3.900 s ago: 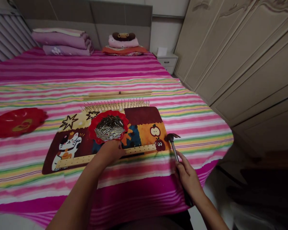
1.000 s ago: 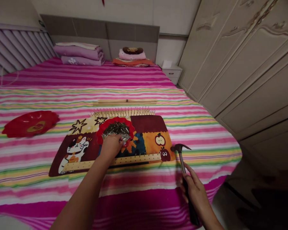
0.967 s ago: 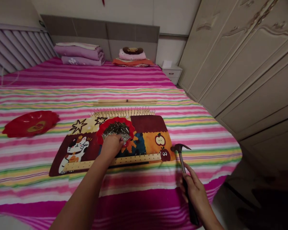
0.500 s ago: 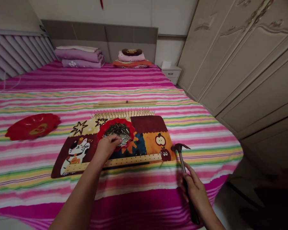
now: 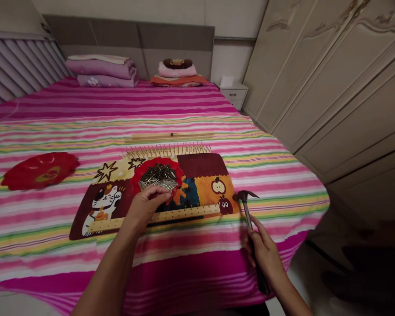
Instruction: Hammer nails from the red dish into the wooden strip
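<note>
The right hand (image 5: 265, 248) is wrapped round the handle of the hammer (image 5: 248, 217). The hammer's head pokes out past that hand, close to the corner of the mat (image 5: 202, 166). The left hand (image 5: 141, 206) is at the near edge of the red bowl (image 5: 135, 182), with its thumb and finger close together. I cannot tell if they pinch a nail. Lots of nails (image 5: 159, 173) lie in the bowl, just past those fingers. A wood strip (image 5: 181, 213) runs under the left wrist. Beyond the bowl, another strip (image 5: 151, 154) has many nails sticking up.
</note>
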`<state>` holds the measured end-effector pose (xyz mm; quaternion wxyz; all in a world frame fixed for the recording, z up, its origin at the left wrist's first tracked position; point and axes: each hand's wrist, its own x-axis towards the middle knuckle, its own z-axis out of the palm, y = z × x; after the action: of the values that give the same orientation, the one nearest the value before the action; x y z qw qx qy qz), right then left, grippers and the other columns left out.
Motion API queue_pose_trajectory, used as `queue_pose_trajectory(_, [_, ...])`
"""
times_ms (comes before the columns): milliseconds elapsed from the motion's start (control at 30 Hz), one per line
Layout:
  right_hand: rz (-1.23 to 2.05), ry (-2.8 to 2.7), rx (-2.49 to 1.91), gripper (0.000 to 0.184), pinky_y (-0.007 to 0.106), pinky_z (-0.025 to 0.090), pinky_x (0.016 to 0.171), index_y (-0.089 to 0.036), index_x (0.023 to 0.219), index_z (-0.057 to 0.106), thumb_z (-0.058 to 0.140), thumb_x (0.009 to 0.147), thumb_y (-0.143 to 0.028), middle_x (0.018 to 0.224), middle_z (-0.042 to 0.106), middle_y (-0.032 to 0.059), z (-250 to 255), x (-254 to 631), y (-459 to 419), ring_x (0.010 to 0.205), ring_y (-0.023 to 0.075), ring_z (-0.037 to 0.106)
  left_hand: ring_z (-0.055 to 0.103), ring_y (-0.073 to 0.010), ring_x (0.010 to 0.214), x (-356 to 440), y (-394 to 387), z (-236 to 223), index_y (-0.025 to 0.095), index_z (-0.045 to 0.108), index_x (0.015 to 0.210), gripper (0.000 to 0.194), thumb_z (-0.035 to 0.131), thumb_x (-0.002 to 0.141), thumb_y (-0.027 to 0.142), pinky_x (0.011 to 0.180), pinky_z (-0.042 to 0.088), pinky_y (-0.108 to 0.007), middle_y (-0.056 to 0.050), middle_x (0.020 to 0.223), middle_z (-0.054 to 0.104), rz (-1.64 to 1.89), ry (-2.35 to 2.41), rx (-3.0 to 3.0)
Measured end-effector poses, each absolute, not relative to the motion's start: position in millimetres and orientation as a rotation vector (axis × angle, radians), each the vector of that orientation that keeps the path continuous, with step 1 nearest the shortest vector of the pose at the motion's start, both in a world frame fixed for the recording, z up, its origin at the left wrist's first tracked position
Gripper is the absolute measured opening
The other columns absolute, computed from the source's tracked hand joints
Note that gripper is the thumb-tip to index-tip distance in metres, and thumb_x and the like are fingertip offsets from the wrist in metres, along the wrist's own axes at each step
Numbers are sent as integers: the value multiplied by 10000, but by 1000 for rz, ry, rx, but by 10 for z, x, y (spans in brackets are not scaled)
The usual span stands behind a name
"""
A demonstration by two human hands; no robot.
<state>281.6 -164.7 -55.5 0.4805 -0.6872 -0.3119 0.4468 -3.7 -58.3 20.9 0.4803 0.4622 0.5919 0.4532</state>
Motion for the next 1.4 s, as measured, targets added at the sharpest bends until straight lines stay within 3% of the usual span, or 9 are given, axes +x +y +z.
queue_pose_trajectory(367, [1067, -793, -1684, 709, 166, 305, 251, -144, 1354, 389, 510, 755, -504, 493, 485, -88, -582, 2824, -1662, 310, 77, 364, 452, -98, 498, 94, -768, -214, 198, 617, 653, 247, 642, 570, 429, 473, 345, -209, 51, 522, 542, 838, 1610, 1277])
queue_pose_trajectory(500, [1051, -838, -1665, 674, 166, 310, 266, -134, 1351, 394, 499, 779, -474, 488, 482, -88, -576, 2825, -1670, 313, 74, 359, 486, -119, 533, 66, -753, -262, 218, 646, 674, 214, 589, 642, 422, 495, 352, -217, 49, 536, 562, 747, 1676, 1454])
queue_pose_trajectory(700, [1070, -850, -1647, 671, 163, 287, 257, -127, 1369, 363, 477, 804, -470, 465, 462, -97, -607, 2832, -1680, 299, 75, 342, 548, -154, 600, 76, -749, -291, 236, 665, 676, 180, 590, 636, 396, 571, 396, -250, 37, 606, 626, 711, 1732, 1529])
queue_pose_trajectory(867, [1077, -827, -1662, 675, 166, 296, 265, -134, 1363, 382, 490, 786, -467, 499, 485, -85, -589, 2824, -1671, 313, 72, 353, 576, -156, 690, 81, -757, -306, 236, 666, 670, 155, 578, 653, 363, 680, 413, -264, 18, 711, 638, 737, 1719, 1635])
queue_pose_trajectory(1000, [1083, -746, -1682, 698, 163, 301, 283, -140, 1356, 412, 529, 750, -466, 518, 476, -80, -380, 2773, -1699, 340, 71, 360, 574, -149, 696, 97, -769, -311, 233, 656, 682, 146, 559, 674, 342, 677, 407, -257, 16, 717, 621, 729, 1720, 1690])
queue_pose_trajectory(1100, [1172, -717, -1646, 674, 159, 325, 312, -201, 1347, 439, 577, 741, -460, 603, 507, -57, -104, 2685, -1751, 390, 72, 407, 571, -142, 688, 121, -784, -316, 231, 648, 689, 140, 548, 692, 329, 663, 407, -249, 15, 714, 609, 752, 1706, 1727])
queue_pose_trajectory(1267, [1508, -877, -1495, 647, 161, 278, 302, -250, 1375, 405, 552, 788, -480, 625, 497, -52, 269, 2431, -1805, 379, 68, 356, 568, -135, 688, 140, -818, -332, 232, 637, 692, 136, 538, 722, 319, 655, 404, -240, 14, 726, 603, 772, 1688, 1777])
queue_pose_trajectory(1400, [1608, -1205, -1401, 516, 169, 232, 358, -226, 1365, 425, 450, 881, -403, 539, 387, -72, 316, 2240, -1772, 405, 73, 321, 549, -129, 664, 136, -834, -334, 231, 616, 664, 117, 544, 723, 302, 637, 397, -233, 17, 697, 585, 783, 1688, 1787])
